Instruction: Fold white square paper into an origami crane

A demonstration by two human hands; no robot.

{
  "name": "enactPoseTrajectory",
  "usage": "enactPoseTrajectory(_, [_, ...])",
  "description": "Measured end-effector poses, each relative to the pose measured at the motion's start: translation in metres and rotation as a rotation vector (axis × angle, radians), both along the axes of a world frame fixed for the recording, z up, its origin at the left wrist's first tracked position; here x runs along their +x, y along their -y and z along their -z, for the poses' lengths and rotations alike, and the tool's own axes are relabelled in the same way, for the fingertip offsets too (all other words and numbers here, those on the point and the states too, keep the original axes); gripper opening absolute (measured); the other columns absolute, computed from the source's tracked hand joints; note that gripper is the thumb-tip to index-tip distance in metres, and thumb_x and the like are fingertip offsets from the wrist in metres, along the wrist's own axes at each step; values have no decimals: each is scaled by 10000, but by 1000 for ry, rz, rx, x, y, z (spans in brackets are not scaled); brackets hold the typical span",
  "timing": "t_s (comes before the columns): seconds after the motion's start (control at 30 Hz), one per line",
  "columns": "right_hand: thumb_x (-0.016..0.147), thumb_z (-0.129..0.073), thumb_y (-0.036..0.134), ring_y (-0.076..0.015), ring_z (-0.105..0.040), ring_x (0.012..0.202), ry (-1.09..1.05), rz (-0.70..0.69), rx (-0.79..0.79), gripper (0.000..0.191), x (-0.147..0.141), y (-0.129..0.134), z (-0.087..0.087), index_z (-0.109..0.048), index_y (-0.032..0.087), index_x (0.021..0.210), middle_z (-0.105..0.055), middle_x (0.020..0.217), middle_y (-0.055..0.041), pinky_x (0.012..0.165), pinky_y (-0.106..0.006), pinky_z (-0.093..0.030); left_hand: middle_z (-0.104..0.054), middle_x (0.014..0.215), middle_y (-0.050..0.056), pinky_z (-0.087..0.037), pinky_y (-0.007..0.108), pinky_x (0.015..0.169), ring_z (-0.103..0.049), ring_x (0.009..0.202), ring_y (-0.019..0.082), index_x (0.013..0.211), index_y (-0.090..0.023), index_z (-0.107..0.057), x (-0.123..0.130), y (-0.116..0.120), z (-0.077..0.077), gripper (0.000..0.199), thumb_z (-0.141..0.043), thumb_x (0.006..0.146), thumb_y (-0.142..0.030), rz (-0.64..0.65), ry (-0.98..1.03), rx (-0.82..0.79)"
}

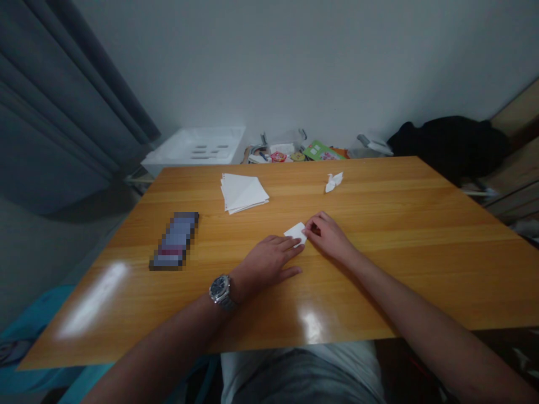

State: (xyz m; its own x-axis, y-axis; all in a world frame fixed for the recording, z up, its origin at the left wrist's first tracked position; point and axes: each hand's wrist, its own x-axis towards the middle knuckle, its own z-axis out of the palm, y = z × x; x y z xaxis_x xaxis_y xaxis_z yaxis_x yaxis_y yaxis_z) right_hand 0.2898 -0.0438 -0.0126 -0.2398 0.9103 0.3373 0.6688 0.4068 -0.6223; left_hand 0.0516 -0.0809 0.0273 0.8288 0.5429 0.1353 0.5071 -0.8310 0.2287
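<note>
A small folded white paper (296, 232) lies on the wooden table (379, 224) in front of me. My left hand (273, 258), with a watch (219, 288) on its wrist, rests flat with fingers spread, its fingertips pressing on the paper's lower left part. At the paper's right edge, my right hand (327, 235) pinches the edge between thumb and forefinger. A stack of white paper sheets (244, 192) lies farther back on the left. Toward the back right stands a small folded white paper figure (334, 182).
A phone (176, 241) with a blurred screen lies on the left. Behind the table are a white plastic tray (202, 147), a green booklet (322, 151), assorted small items and a black cloth-like thing (450, 146). A grey curtain (63, 101) hangs at left.
</note>
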Motion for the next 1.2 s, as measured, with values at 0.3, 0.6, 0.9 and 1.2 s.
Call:
enactPoseTrajectory(0.3, [873,-696,441,-289,-520,961,249,18,53,237,8,3,-2,-633,223,942,-560,984,-93,883,-444,-457,-526,1491,87,-393,420,1093,-519,1322,266,1452,-206,-498,1,1,-1,543,-459,1009,-517,-16,-32,28])
enactPoseTrajectory(0.6, [986,-533,346,-285,-508,907,354,41,131,167,6,0,5,-633,217,950,-584,982,-110,847,-436,-432,-483,1533,75,-364,428,1121,-482,1376,256,1452,-252,-506,-6,-1,-2,510,-452,1013,-506,25,-34,3])
enactPoseTrajectory(0.9, [1010,-475,307,-289,-516,890,386,109,162,180,-1,1,3,-611,216,934,-601,969,-117,817,-429,-436,-467,1544,72,-358,460,1095,-474,1366,277,1456,-291,-494,-7,-1,-3,540,-476,988,-561,16,-54,11])
enactPoseTrajectory(1.2, [969,-581,312,-264,-564,990,139,-101,113,131,8,9,-12,-643,225,1045,-624,1030,-87,893,-417,-465,-510,1488,75,-337,488,1142,-419,1376,336,1486,-262,-464,5,6,5,565,-396,1012,-561,-106,-47,59])
